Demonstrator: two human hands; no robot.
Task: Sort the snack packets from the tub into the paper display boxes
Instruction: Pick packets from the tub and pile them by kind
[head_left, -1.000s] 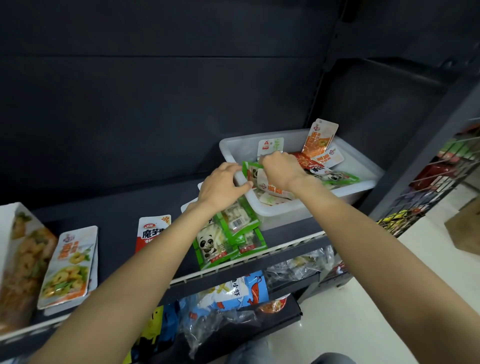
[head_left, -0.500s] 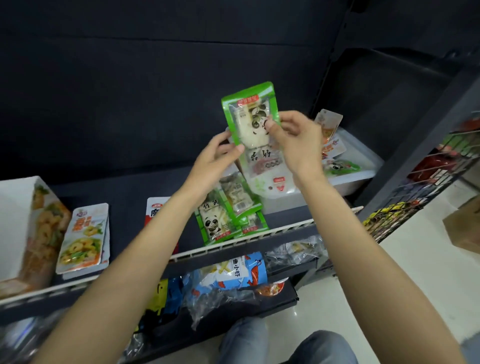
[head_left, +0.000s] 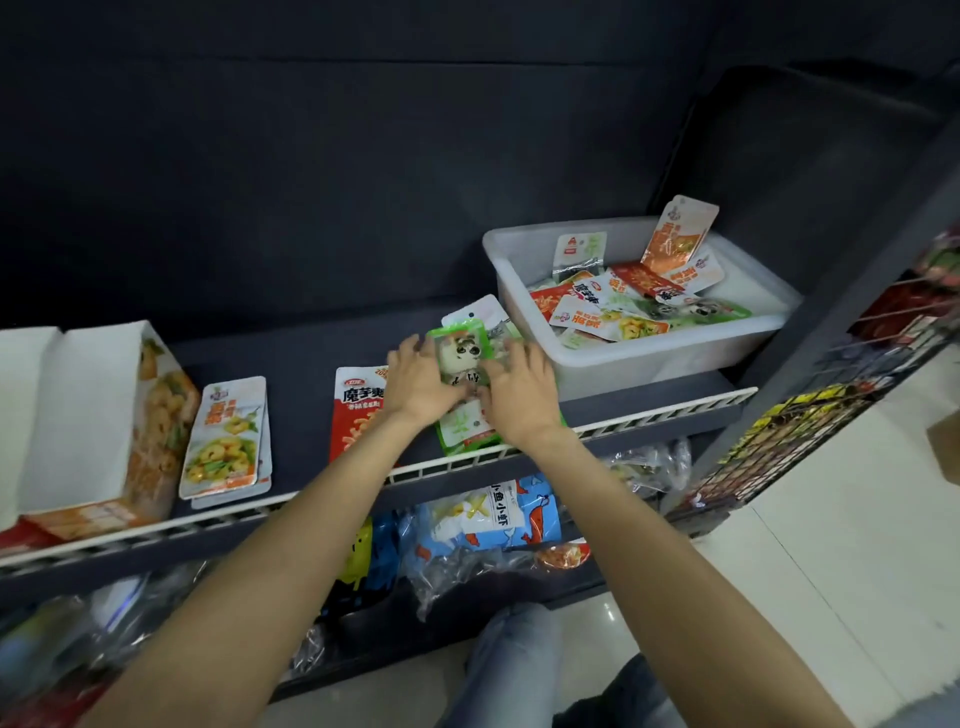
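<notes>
A green panda snack packet (head_left: 462, 351) is held between the left hand (head_left: 422, 385) and right hand (head_left: 517, 397), fingers curled on its edges, just left of the white tub (head_left: 524, 283).

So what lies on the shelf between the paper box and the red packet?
A small stack of yellow-green snack packets lying flat, as the head view shows.

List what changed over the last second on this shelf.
Both hands, left hand and right hand, took a green panda packet out of the white tub, raised it, then brought it down onto the green pile beside the tub, still holding it. The tub, red packet and paper box stayed put.
</notes>
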